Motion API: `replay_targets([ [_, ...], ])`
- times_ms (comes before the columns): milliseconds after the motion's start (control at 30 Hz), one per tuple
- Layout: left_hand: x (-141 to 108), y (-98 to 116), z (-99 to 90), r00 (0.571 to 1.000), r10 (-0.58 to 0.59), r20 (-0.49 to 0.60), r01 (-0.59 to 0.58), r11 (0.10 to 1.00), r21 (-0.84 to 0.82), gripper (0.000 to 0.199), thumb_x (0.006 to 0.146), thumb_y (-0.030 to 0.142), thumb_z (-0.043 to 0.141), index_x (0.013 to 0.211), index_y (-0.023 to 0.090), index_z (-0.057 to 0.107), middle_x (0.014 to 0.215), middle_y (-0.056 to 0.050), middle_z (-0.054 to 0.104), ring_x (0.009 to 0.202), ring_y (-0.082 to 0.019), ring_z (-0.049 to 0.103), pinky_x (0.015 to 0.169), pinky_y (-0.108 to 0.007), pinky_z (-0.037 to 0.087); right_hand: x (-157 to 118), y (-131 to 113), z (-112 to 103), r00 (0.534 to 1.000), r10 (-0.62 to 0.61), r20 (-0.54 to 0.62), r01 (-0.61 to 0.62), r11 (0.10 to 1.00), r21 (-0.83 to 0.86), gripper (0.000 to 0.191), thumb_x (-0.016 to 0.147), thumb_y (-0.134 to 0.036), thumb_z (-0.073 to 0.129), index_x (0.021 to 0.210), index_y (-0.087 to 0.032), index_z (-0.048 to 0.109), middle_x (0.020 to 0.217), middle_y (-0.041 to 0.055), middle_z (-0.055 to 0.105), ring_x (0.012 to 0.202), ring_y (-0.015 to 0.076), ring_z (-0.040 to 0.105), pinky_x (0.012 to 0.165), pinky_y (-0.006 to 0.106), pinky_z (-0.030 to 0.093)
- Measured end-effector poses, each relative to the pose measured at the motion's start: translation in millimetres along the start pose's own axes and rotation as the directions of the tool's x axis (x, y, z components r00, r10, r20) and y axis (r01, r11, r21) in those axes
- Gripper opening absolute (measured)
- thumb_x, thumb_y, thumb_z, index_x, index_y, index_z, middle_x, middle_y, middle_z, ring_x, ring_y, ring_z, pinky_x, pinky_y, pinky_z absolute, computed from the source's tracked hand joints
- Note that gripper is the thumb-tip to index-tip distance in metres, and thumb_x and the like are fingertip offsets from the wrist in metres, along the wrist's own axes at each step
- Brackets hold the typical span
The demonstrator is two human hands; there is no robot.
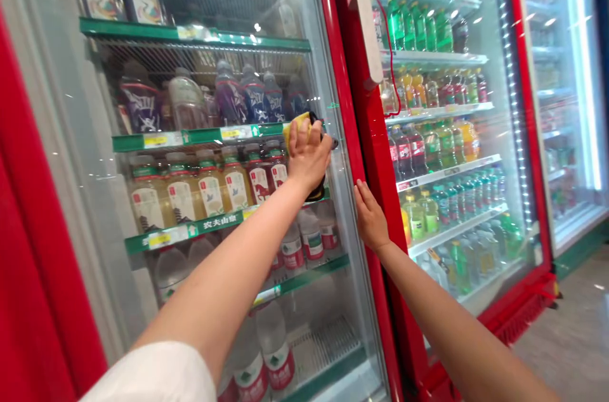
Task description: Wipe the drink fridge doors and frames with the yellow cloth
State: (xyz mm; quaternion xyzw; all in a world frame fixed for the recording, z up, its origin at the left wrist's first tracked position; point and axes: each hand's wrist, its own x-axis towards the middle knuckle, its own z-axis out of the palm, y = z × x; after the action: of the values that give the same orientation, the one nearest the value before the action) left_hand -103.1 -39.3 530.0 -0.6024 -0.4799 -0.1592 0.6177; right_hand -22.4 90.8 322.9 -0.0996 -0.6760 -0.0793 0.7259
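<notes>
My left hand [308, 158] presses a yellow and black cloth [299, 126] against the glass door [342, 199] of a red-framed drinks fridge, near the door's right side. Parts of the cloth show above the fingers and below the palm. My right hand [370, 217] rests with its fingers stretched out on the red door frame [349, 129], lower and to the right of my left hand. It holds nothing. Behind the glass stand rows of bottles [209, 189] on green-edged shelves.
A second red-framed fridge [523, 136] with lit shelves of bottles and cans stands to the right, and another beyond it. A white power strip [369, 37] with a red cord is fixed between the fridges. Grey floor [561, 326] shows at the lower right.
</notes>
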Motion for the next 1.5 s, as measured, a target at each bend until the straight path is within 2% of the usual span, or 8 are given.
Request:
replay_targets([
  [267, 25, 32, 35.6, 0.926, 0.349, 0.145, -0.346, 0.937, -0.049, 0.040, 0.101, 0.016, 0.040, 0.136, 0.020, 0.058, 0.153, -0.009, 0.054, 0.151, -0.023, 0.037, 0.131, -0.049, 0.018, 1, -4, 3, 0.998, -0.044, -0.045, 0.044, 0.999, -0.003, 0.079, 0.097, 0.000, 0.032, 0.165, -0.031, 0.008, 0.164, 0.0094, 0.038, 0.153, 0.0233, 0.034, 0.123, 0.053, 0.038],
  [500, 30, 36, 14.2, 0.873, 0.466, 0.142, -0.467, 0.884, -0.027, 0.034, 0.100, 0.017, 0.046, 0.128, 0.013, 0.063, 0.151, -0.014, 0.056, 0.151, -0.028, 0.037, 0.130, -0.052, 0.025, 5, 1, -13, 0.985, -0.167, 0.055, 0.166, 0.986, 0.020, 0.064, 0.097, -0.004, 0.041, 0.158, -0.024, 0.036, 0.147, 0.0125, 0.060, 0.146, 0.0236, 0.046, 0.120, 0.050, 0.044],
  [667, 38, 10, 1.3, 0.811, 0.564, 0.155, -0.541, 0.824, -0.170, 0.037, 0.096, 0.019, 0.053, 0.132, 0.015, 0.059, 0.148, -0.015, 0.059, 0.148, -0.028, 0.043, 0.127, -0.051, 0.033, 7, -5, -26, 0.978, -0.093, 0.186, 0.079, 0.994, 0.080, 0.057, 0.098, -0.006, 0.044, 0.151, -0.026, 0.049, 0.149, 0.0098, 0.059, 0.145, 0.0216, 0.047, 0.122, 0.049, 0.042],
  [900, 74, -13, -3.3, 0.940, 0.322, 0.117, -0.309, 0.944, -0.116, 0.036, 0.095, 0.013, 0.055, 0.130, 0.017, 0.060, 0.157, -0.017, 0.048, 0.155, -0.033, 0.024, 0.127, -0.060, 0.024, 19, -34, -51, 0.936, 0.031, 0.351, -0.048, 0.998, 0.039, 0.068, 0.092, 0.003, 0.040, 0.155, -0.022, 0.042, 0.153, 0.0116, 0.054, 0.150, 0.0209, 0.039, 0.119, 0.048, 0.045],
  [1033, 59, -3, -1.8, 0.815, 0.552, 0.177, -0.493, 0.821, -0.288, 0.030, 0.095, 0.023, 0.060, 0.123, 0.012, 0.064, 0.152, -0.020, 0.053, 0.150, -0.033, 0.037, 0.127, -0.057, 0.026, 29, -49, -71, 0.874, 0.077, 0.481, -0.102, 0.994, 0.026, 0.078, 0.083, 0.008, 0.043, 0.155, -0.022, 0.042, 0.158, 0.0131, 0.048, 0.153, 0.0231, 0.032, 0.116, 0.052, 0.048],
  [1133, 69, -12, -1.5, 0.769, 0.619, 0.159, -0.547, 0.767, -0.336, 0.028, 0.093, 0.016, 0.062, 0.120, 0.016, 0.064, 0.148, -0.017, 0.059, 0.146, -0.027, 0.045, 0.127, -0.051, 0.030, 47, -52, -88, 0.816, 0.070, 0.574, -0.122, 0.991, 0.052, 0.085, 0.075, 0.009, 0.047, 0.152, -0.024, 0.045, 0.159, 0.0148, 0.045, 0.154, 0.0249, 0.032, 0.113, 0.055, 0.048],
  [1300, 80, -22, -9.5, 0.919, 0.358, 0.164, -0.314, 0.918, -0.240, 0.041, 0.091, 0.009, 0.059, 0.131, 0.017, 0.062, 0.153, -0.016, 0.053, 0.151, -0.030, 0.036, 0.129, -0.057, 0.022, 104, -46, -111, 0.795, 0.183, 0.578, -0.255, 0.966, 0.044, 0.079, 0.079, 0.005, 0.049, 0.153, -0.024, 0.046, 0.151, 0.0161, 0.055, 0.143, 0.0270, 0.049, 0.108, 0.052, 0.054],
  [1500, 83, -29, -21.3, 0.783, 0.593, 0.188, -0.489, 0.773, -0.405, 0.031, 0.097, 0.015, 0.056, 0.126, 0.020, 0.064, 0.150, -0.009, 0.057, 0.147, -0.020, 0.043, 0.130, -0.044, 0.025, 168, -41, -132, 0.804, 0.335, 0.490, -0.423, 0.903, 0.077, 0.070, 0.084, -0.001, 0.045, 0.149, -0.026, 0.052, 0.137, 0.0134, 0.065, 0.125, 0.0253, 0.064, 0.101, 0.046, 0.059],
])
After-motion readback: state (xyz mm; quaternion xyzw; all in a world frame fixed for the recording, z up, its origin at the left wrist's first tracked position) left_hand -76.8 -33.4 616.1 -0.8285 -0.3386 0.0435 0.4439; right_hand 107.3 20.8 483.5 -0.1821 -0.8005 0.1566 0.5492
